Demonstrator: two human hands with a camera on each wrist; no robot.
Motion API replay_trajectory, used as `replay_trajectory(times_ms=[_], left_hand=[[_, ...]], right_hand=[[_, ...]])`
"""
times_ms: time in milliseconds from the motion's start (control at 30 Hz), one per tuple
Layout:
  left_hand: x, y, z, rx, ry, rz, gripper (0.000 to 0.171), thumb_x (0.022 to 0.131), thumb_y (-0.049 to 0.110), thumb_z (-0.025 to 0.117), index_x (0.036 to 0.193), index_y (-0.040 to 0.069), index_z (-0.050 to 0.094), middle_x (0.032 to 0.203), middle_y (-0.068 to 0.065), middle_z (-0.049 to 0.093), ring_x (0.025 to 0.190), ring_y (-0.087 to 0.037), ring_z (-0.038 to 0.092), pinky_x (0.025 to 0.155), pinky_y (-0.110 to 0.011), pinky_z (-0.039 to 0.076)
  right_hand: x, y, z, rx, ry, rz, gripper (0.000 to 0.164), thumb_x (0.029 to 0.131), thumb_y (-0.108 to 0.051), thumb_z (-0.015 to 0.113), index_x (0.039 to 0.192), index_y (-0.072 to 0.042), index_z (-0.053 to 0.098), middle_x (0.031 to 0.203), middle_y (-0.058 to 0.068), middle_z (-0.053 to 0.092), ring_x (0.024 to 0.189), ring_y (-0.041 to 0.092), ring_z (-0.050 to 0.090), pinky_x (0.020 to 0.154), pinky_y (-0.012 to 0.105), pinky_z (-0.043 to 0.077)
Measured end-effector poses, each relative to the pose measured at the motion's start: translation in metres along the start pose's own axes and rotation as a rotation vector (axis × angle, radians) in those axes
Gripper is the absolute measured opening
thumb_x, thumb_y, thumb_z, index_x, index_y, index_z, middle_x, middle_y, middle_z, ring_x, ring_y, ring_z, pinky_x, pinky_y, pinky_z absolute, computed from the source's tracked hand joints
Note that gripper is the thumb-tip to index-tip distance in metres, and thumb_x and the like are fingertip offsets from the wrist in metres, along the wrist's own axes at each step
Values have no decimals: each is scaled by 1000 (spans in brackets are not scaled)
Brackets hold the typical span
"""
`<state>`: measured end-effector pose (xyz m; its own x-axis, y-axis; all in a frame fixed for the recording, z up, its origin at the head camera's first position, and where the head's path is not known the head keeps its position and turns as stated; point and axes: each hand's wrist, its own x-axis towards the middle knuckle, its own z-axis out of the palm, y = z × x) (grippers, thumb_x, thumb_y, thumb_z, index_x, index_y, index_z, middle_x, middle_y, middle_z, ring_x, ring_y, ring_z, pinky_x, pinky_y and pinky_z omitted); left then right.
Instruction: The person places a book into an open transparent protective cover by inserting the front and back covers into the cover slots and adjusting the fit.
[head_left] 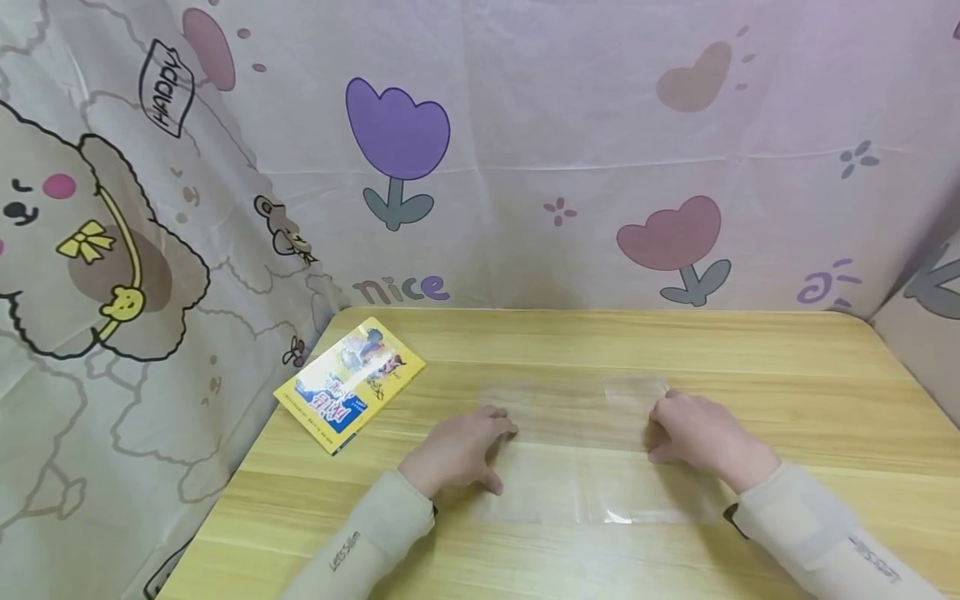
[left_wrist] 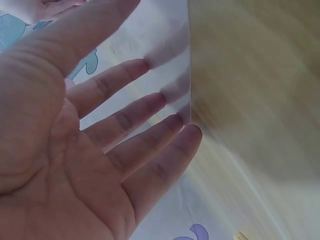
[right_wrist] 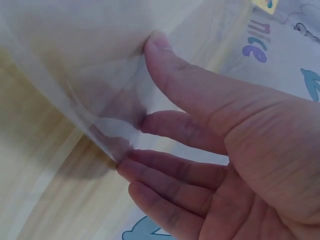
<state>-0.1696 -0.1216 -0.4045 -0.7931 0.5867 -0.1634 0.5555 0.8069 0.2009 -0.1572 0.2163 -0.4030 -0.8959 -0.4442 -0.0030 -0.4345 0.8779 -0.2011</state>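
Note:
A clear plastic cover [head_left: 555, 487] with overlapping flaps lies flat on the wooden table between both hands. My left hand [head_left: 461, 450] is at its left side, thumb and fingers spread apart. In the left wrist view the fingertips [left_wrist: 159, 100] of that hand touch the edge of the clear film [left_wrist: 172, 45]. On the opposite side my right hand [head_left: 705, 437] rests at the cover's right edge. The right wrist view has the thumb [right_wrist: 167, 62] along the film [right_wrist: 90, 60], with the other fingers loosely extended against its edge.
A yellow book [head_left: 352, 383] with a blue and white picture cover lies at the table's left back. Patterned cloth [head_left: 517, 125] hangs behind the wooden table [head_left: 570, 342] and along its sides.

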Motion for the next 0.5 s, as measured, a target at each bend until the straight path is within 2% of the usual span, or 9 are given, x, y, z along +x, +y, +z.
replay_trajectory(times_ms=[167,300,500], left_hand=[[7,-5,-2,3,-7,13,84,56,42,87,132,18,59,142,-4,47,123,-24,49,99,-39,42],[12,-9,-4,-12,-21,8,84,57,40,87,132,18,59,144,-4,45,126,-24,46,102,-39,38],[16,-15,-9,-54,-52,-16,84,60,34,87,136,19,56,149,-4,39,132,-25,39,105,-42,34]], right_hand=[[2,0,-1,18,5,22,34,63,-29,86,85,-11,69,78,-2,57,67,13,53,58,32,49],[4,1,-1,17,1,39,36,64,-30,86,87,-8,69,78,-2,56,66,13,50,57,31,47],[9,2,-2,-8,-2,18,27,67,-31,84,77,-13,66,72,-3,46,62,14,42,51,30,38]])
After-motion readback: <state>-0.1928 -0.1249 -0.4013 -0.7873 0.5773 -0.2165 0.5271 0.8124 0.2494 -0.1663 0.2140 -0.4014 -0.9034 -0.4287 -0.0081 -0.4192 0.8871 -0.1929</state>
